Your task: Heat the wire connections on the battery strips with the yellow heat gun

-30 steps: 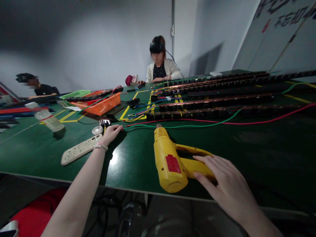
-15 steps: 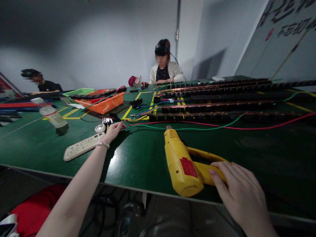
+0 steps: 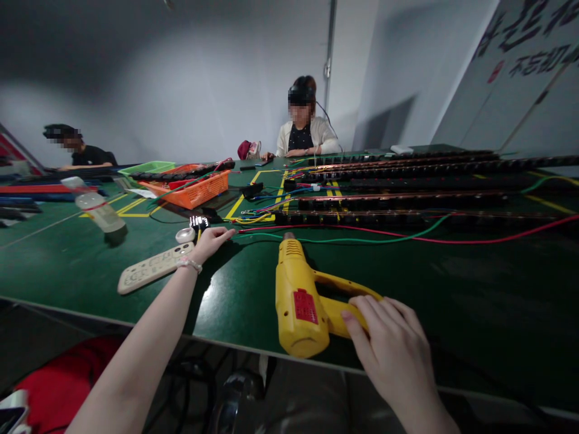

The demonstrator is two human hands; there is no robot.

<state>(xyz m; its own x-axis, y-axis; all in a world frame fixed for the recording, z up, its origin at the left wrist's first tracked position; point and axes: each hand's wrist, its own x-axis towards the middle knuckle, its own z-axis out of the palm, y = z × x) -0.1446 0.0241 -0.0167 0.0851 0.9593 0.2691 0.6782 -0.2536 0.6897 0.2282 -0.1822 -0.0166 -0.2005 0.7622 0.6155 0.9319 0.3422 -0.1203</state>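
A yellow heat gun [image 3: 298, 301] lies on its side near the front edge of the green table [image 3: 253, 283], nozzle pointing away from me. My right hand [image 3: 389, 349] rests on its handle with the fingers curled over it. My left hand [image 3: 208, 241] reaches far forward, fingers pinched at the near ends of the red and green wires [image 3: 353, 238]. Just left of that hand lie a white remote control [image 3: 154, 268], a white round tape roll [image 3: 184, 235] and a small black part with shiny pins [image 3: 198, 222].
Long black strips with copper rails [image 3: 407, 199] span the table's right half. An orange basket [image 3: 192, 190], a green tray [image 3: 147, 167] and a plastic bottle [image 3: 97, 208] stand at the left. One person sits across the table [image 3: 304, 129], another at the far left [image 3: 79, 154].
My right hand has closed further round the heat gun's handle and the gun has shifted a little on the table. My left hand stays at the wire ends.
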